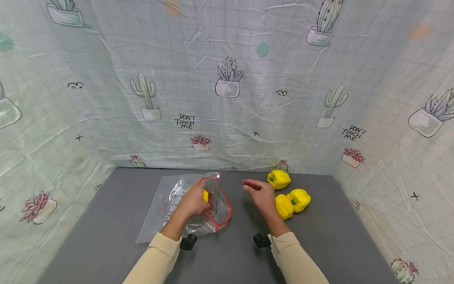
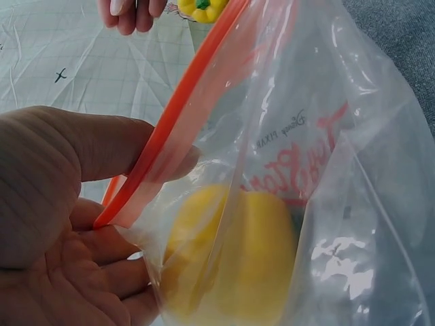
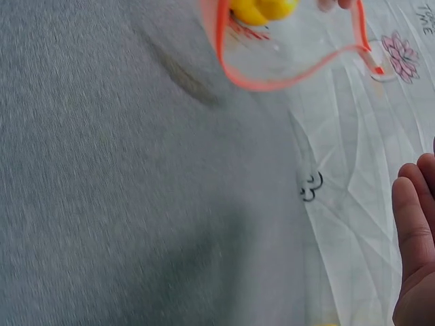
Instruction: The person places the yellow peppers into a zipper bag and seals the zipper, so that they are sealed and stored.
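Currently, the left hand (image 1: 193,203) pinches the red rim (image 2: 173,112) of a clear bag (image 2: 340,224) holding one pepper (image 2: 234,261); the right hand (image 1: 261,196), empty, fingers nearly straight, is nearer the loose peppers (image 1: 299,199) just rightward on the desk (image 1: 227,258).

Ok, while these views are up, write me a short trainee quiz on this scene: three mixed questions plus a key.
1. How many rounded yellow bell peppers lie on the flat grey tabletop outside the clear plastic bag?

2. True or false: the bare right-hand grip is empty.

3. What does the bare left-hand grip hold?
A) a metal spoon
B) the bag's red plastic rim
C) a green cup

Key: 1. Three. 2. True. 3. B.
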Available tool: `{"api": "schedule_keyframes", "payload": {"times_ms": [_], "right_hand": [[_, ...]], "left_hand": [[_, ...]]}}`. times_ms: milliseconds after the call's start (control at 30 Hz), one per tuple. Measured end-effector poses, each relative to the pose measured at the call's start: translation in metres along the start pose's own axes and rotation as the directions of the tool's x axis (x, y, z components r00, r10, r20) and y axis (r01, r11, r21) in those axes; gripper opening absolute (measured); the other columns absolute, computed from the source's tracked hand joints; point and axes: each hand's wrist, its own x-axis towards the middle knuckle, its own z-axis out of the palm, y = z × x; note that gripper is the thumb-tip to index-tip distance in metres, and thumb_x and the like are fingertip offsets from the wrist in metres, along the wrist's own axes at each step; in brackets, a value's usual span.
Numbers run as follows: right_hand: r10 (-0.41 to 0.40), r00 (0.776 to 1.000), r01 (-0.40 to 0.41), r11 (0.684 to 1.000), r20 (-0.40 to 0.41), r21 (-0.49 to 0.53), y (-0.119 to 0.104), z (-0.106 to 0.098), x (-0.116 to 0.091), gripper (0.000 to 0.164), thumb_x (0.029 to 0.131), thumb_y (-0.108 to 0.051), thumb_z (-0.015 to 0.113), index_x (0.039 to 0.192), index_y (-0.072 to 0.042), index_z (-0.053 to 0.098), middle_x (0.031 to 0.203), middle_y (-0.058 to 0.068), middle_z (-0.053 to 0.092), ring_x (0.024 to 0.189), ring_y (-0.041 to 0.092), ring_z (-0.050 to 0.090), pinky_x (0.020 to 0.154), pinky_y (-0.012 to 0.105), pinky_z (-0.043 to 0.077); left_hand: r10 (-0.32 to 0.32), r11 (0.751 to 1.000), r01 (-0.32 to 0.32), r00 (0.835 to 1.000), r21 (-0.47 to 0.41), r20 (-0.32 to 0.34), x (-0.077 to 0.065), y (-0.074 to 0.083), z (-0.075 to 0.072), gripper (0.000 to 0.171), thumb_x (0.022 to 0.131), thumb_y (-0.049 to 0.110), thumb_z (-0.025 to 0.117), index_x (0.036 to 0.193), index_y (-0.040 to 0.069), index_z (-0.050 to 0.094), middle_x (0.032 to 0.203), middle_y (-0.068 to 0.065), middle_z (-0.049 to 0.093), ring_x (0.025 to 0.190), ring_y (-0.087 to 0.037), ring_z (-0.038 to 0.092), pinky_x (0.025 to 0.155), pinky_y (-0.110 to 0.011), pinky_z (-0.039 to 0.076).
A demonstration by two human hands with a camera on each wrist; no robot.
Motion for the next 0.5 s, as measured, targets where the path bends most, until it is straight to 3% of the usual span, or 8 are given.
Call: {"api": "schedule_keyframes", "payload": {"times_ms": [500], "right_hand": [[0.023,0.999,-0.023,1.000,-0.030,-0.012,0.003,-0.038,0.012,0.033,0.096,-0.020,0.074,0.128,-0.010,0.075,0.128,0.011,0.076,0.118,0.027,0.071,0.102,0.041,0.058]], "left_hand": [[-0.011,1.000,0.011,1.000,-0.018,0.012,0.003,0.003,-0.002,0.091,0.071,0.002,0.079,0.153,-0.007,0.041,0.149,-0.029,0.056,0.148,-0.049,0.043,0.112,-0.058,0.047]]}}
